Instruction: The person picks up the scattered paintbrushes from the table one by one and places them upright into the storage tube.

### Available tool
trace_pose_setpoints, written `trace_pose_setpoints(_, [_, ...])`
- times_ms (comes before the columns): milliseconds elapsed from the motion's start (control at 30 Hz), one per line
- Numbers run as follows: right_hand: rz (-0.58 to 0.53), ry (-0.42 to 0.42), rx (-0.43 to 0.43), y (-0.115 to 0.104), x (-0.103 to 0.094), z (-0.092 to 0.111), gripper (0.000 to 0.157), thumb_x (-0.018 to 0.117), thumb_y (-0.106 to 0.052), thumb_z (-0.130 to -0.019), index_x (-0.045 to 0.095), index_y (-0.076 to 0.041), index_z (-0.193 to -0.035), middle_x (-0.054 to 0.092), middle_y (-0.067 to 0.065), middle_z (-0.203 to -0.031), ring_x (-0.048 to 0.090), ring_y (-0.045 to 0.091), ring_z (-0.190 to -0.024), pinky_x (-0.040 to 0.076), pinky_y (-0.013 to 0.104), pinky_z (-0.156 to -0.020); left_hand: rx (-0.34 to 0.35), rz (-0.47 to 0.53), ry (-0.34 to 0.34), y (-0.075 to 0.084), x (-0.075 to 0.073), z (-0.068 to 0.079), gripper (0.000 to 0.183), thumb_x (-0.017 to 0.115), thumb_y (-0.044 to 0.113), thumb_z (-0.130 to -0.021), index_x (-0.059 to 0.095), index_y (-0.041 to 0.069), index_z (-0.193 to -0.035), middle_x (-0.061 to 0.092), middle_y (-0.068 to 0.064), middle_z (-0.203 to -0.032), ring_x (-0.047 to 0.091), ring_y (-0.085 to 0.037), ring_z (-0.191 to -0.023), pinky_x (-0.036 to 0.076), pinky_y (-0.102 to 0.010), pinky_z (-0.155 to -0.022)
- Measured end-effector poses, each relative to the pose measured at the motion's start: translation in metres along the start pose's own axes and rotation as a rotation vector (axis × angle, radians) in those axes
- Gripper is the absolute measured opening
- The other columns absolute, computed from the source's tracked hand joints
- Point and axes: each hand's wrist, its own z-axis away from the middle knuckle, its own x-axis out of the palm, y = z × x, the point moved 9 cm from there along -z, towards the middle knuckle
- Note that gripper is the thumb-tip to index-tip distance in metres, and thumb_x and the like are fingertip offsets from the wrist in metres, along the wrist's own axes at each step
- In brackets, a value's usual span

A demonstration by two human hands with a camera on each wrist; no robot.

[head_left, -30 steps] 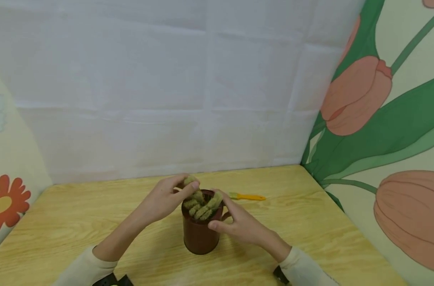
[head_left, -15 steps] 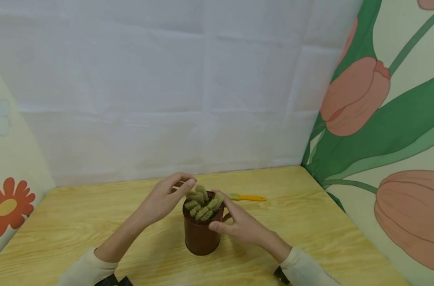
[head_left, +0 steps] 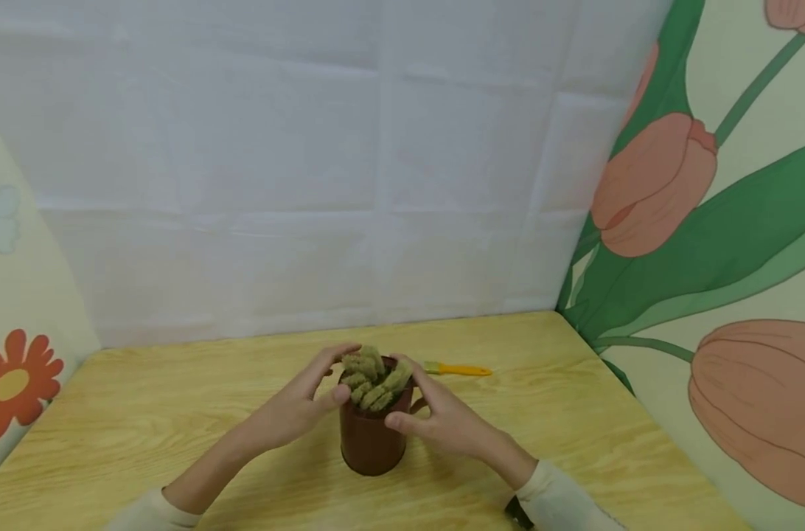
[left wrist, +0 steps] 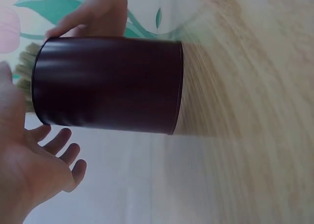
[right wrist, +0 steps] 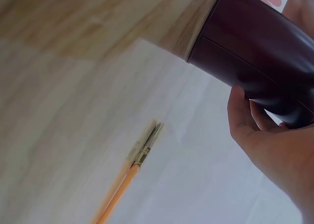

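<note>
A dark red-brown mug [head_left: 372, 446] stands upright on the table, its handle [head_left: 419, 403] on the right. Thick, fuzzy, pale green stem-like pieces [head_left: 379, 399] fill its mouth and rise above the rim. My left hand [head_left: 295, 411] is at the mug's left, thumb near the front rim and fingers reaching behind the green pieces. In the left wrist view, that hand's fingers [left wrist: 63, 141] are spread and loosely bent beside the rim. My right hand [head_left: 447, 419] holds the mug's right side near the top, thumb in front. In the right wrist view, its fingers [right wrist: 239, 113] curl against the wall.
A flat paintbrush [head_left: 465, 369] with an orange handle lies behind the mug to the right. The wood-patterned table [head_left: 177, 391] ends at a white backdrop [head_left: 276, 184]. A flower-printed panel [head_left: 754, 295] stands along the right side, another [head_left: 18, 295] on the left.
My left hand has let go of a fuzzy green piece at the top and moved down to the mug's left rim. The right hand has stayed at the mug's right side.
</note>
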Motion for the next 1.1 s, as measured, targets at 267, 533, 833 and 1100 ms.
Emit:
trace_pose_setpoints(267, [-0.012,0.009,-0.007,-0.001,-0.001,0.001,0.078,0.058,-0.054,-0.101,0.011,-0.04,-0.162,0.034,-0.006,-0.157,0.053,0.012,-0.123,0.051,0.041,-0.095,0.067,-0.048,0.026,0.001,0.011,0.0,0.078,0.078,0.028,-0.094,0.033,0.037,-0.157,0.039,0.003,-0.153,0.039,-0.026,-0.141,0.036,-0.062,-0.107])
trace_pose_setpoints(533, [0.021,-0.028,0.003,0.009,-0.012,-0.001,0.062,0.045,-0.061,-0.104,0.022,-0.043,-0.159,0.037,-0.009,-0.155,0.047,0.015,-0.132,0.045,0.042,-0.102,0.031,-0.004,0.035,-0.009,0.01,0.004,0.075,0.076,0.023,-0.096,0.033,0.037,-0.157,0.041,0.001,-0.152,0.041,-0.029,-0.139,0.045,-0.06,-0.1])
trace_pose_setpoints(833, [0.24,0.124,0.018,0.032,-0.061,0.0,0.051,0.041,-0.043,-0.111,0.044,-0.016,-0.154,0.045,0.003,-0.152,0.047,0.026,-0.135,0.041,0.052,-0.106,-0.019,0.058,-0.029,-0.022,0.024,0.001,0.075,0.067,0.021,-0.102,0.02,0.038,-0.158,0.044,-0.01,-0.14,0.051,-0.031,-0.122,0.047,-0.055,-0.094])
trace_pose_setpoints(1100, [0.437,0.197,0.133,0.058,-0.091,0.006,0.049,0.061,-0.034,-0.105,0.054,-0.007,-0.145,0.051,0.011,-0.146,0.049,0.034,-0.132,0.044,0.052,-0.103,-0.056,0.067,-0.049,-0.027,0.028,0.002,0.072,0.063,0.021,-0.104,0.016,0.039,-0.157,0.043,-0.016,-0.115,0.048,-0.03,-0.099,0.048,-0.042,-0.076])
